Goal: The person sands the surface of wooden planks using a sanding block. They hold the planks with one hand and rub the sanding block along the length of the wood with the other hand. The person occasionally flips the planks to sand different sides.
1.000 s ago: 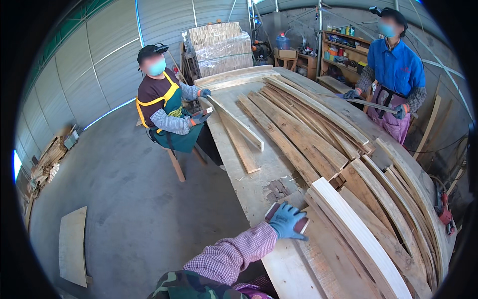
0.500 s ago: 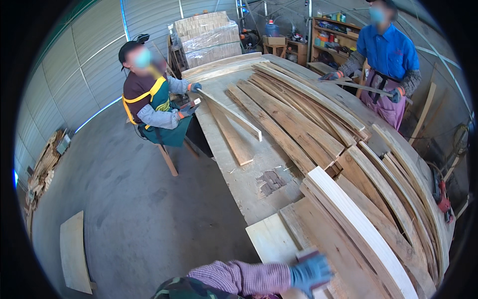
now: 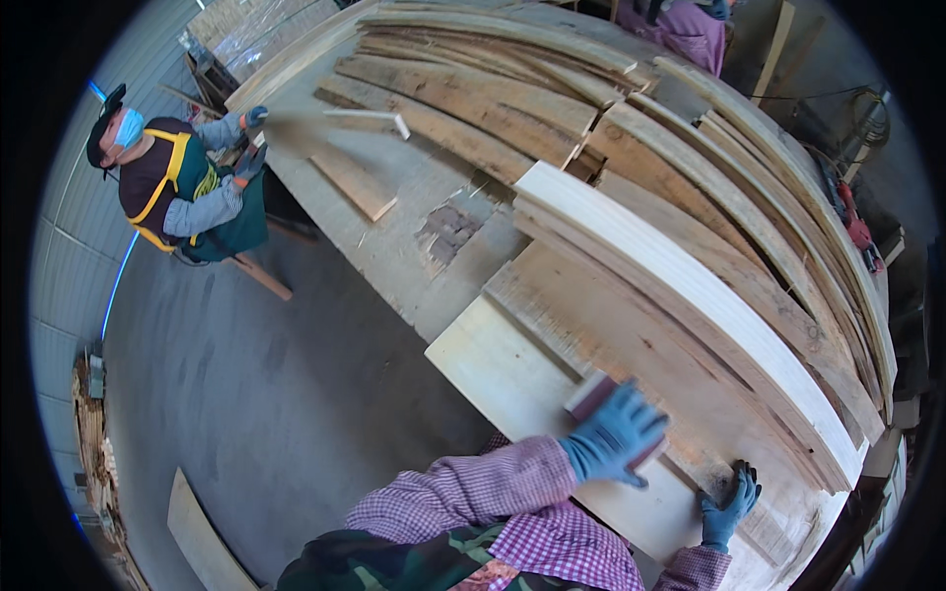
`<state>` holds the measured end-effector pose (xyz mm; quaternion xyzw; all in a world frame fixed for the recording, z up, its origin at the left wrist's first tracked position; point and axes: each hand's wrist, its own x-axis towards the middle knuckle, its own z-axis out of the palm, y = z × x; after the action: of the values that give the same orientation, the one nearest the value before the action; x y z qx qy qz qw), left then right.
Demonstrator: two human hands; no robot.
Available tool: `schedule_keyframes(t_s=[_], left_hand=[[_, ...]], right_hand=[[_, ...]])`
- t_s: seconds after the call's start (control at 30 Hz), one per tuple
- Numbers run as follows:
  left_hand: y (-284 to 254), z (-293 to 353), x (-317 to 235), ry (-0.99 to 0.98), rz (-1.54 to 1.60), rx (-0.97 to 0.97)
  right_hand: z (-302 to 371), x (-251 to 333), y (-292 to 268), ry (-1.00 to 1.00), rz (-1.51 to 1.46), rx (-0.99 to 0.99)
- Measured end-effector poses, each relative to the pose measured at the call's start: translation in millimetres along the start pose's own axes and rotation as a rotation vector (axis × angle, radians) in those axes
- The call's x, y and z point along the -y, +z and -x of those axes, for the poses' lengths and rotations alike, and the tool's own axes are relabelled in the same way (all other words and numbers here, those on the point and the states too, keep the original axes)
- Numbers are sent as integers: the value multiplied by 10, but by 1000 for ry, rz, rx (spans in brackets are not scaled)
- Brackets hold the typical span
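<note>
The left hand (image 3: 613,436) is coming closer, pressing a sanding block (image 3: 594,395) onto the pale board (image 3: 512,384), while the right hand (image 3: 727,500) is gripping its far edge, much unsanded.

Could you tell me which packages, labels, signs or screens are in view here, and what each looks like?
Wrapped bundle: at the top left, beyond the far end of the work table; a blocky tan stack under clear, shiny plastic film.
No labels, signs or screens can be made out.

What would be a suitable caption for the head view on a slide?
Left hand in a blue glove presses a sanding block on a pale plank; right hand steadies the board stack.
</note>
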<state>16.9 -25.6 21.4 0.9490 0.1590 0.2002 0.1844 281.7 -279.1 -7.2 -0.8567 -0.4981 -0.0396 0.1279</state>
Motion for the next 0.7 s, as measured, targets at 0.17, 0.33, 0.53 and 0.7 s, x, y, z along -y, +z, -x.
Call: schedule_keyframes(t_s=[0.17,0.33,0.53,0.7], left_hand=[[-165,143,328,84,-47,83],[-1097,455,1578,-411,-371,-84],[-572,382,977,-325,-293,-214],[-298,460,585,-91,-102,-68]], right_hand=[[2,-8,-26,21,16,27],[-70,26,19,-15,25,12],[-47,26,-18,22,-6,25],[-30,-34,10,42,-8,55]])
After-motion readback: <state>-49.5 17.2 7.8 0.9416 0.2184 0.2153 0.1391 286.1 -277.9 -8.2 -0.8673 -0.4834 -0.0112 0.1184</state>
